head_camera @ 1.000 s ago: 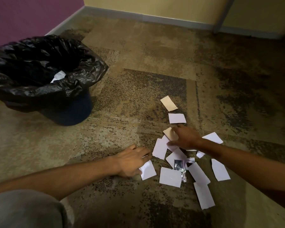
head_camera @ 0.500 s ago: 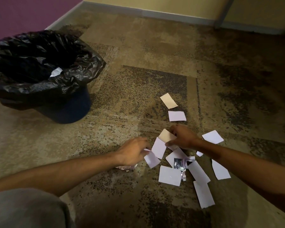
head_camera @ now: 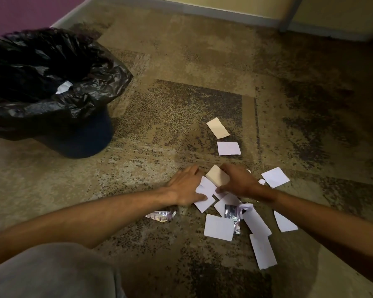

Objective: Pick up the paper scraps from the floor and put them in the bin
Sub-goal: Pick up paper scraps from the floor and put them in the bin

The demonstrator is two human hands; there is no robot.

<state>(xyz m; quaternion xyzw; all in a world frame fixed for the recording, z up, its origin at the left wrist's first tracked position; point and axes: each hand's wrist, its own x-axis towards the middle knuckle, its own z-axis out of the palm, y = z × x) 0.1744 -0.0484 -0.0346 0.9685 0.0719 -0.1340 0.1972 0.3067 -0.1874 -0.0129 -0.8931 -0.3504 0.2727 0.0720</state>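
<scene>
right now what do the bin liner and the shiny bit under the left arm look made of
Bin liner: thin black plastic film, glossy, going by its crinkles and highlights. Shiny wrapper: seemingly metallised foil or plastic, crumpled and reflective; the view is too dim to tell which.

Two hands (head_camera: 186, 187), one bin (head_camera: 52, 93), two tan scraps (head_camera: 217, 127), two foil wrappers (head_camera: 160, 216).

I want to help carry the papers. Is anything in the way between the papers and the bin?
Nothing visible is. Between the paper scraps under the hands and the bin there is only bare carpet. A shiny wrapper lies by the left arm, off to the side. The bin's top is open, with one scrap already inside.
</scene>
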